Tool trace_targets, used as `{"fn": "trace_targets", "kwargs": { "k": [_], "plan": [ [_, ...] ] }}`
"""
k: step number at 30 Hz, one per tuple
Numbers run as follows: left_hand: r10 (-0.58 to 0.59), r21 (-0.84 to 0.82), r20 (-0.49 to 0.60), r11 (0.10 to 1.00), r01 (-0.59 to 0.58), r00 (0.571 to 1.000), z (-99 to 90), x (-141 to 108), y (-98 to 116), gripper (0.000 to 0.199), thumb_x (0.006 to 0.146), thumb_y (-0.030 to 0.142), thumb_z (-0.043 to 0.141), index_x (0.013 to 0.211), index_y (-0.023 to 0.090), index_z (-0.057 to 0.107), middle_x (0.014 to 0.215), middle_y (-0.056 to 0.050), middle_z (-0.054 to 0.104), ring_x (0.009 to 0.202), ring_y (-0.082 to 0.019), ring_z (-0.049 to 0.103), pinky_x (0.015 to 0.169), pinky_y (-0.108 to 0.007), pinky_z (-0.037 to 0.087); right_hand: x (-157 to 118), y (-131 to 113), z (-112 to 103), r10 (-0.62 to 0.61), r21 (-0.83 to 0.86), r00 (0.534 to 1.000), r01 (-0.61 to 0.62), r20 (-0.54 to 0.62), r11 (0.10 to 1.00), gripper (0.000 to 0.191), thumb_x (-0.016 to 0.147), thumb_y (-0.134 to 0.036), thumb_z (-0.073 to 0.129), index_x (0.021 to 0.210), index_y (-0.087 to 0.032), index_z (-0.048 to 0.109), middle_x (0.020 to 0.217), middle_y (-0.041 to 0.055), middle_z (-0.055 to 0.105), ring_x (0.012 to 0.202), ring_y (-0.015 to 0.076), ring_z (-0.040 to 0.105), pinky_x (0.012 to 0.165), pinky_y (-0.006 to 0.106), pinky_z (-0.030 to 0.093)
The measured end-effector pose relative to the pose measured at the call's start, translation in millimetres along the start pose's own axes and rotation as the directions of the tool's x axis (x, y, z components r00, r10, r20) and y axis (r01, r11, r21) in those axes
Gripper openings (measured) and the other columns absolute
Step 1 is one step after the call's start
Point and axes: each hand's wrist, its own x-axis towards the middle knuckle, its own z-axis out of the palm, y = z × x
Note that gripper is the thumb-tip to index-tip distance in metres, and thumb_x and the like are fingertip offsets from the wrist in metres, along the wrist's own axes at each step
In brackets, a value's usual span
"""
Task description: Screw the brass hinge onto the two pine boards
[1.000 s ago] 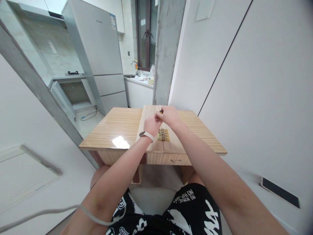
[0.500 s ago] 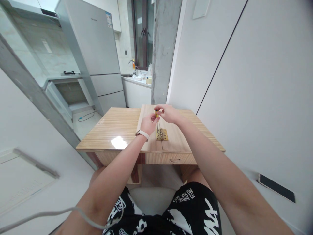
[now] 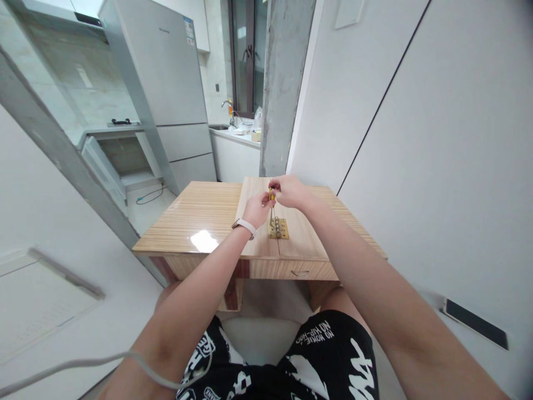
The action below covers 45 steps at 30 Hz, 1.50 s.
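A screwdriver (image 3: 272, 194) with a yellow and black handle stands upright above the boards, its thin shaft pointing down at a brass-coloured hinge (image 3: 283, 229). My right hand (image 3: 287, 191) is closed around the top of the handle. Lower on the same handle, the fingers of my left hand (image 3: 259, 209) pinch it from the left side. The hinge lies flat across the seam between two pale wooden boards (image 3: 260, 244). Its leaves have several holes or screws, too small to tell apart. Where the screwdriver's tip meets the hinge is hard to make out.
The boards rest on a striped wooden desk (image 3: 200, 211) with a drawer (image 3: 300, 270) at the front. A white wall (image 3: 416, 139) borders the right side. Beyond the desk stand a fridge (image 3: 179, 83) and a sink counter (image 3: 237, 153). A pale cable (image 3: 83, 361) crosses my left arm.
The whole view has shifted slightly, moving the scene a little to the right. Both hands stay on the screwdriver, the right fingers slightly changed around the handle's top.
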Motion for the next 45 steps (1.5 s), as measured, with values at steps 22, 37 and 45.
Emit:
{"fn": "trace_targets", "kwargs": {
  "k": [22, 37, 45],
  "plan": [
    [0.049, 0.347, -0.111, 0.938, -0.007, 0.993, 15.3, -11, 12, 0.023, 0.098, 0.032, 0.056, 0.109, 0.021, 0.073, 0.085, -0.01, 0.075, 0.08, -0.024, 0.07, 0.075, -0.031, 0.047, -6, -4, 10, 0.133, -0.055, 0.99, -0.135, -0.054, 0.989, 0.016, 0.095, -0.025, 0.06, 0.102, -0.018, 0.073, 0.102, 0.0127, 0.076, 0.098, 0.0265, 0.069, 0.085, 0.032, 0.048],
    [0.086, 0.209, 0.003, 0.974, -0.084, 0.996, 10.6, -10, 7, 0.025, 0.098, 0.021, 0.055, 0.12, 0.02, 0.067, 0.102, -0.009, 0.078, 0.092, -0.023, 0.073, 0.085, -0.032, 0.054, -8, 2, 4, 0.085, -0.124, 0.996, -0.085, 0.001, 0.989, 0.021, 0.096, -0.031, 0.059, 0.1, -0.017, 0.075, 0.102, 0.0157, 0.076, 0.098, 0.028, 0.069, 0.086, 0.033, 0.048],
    [0.06, 0.258, -0.065, 0.965, -0.041, 0.996, 14.2, -15, 9, 0.018, 0.096, 0.029, 0.063, 0.11, 0.02, 0.07, 0.099, -0.011, 0.079, 0.093, -0.026, 0.074, 0.084, -0.035, 0.054, -11, -2, 4, 0.159, -0.133, 0.986, -0.163, -0.043, 0.978, 0.026, 0.095, -0.034, 0.059, 0.096, -0.013, 0.074, 0.1, 0.0186, 0.075, 0.096, 0.0287, 0.07, 0.084, 0.033, 0.05]
  ]
}}
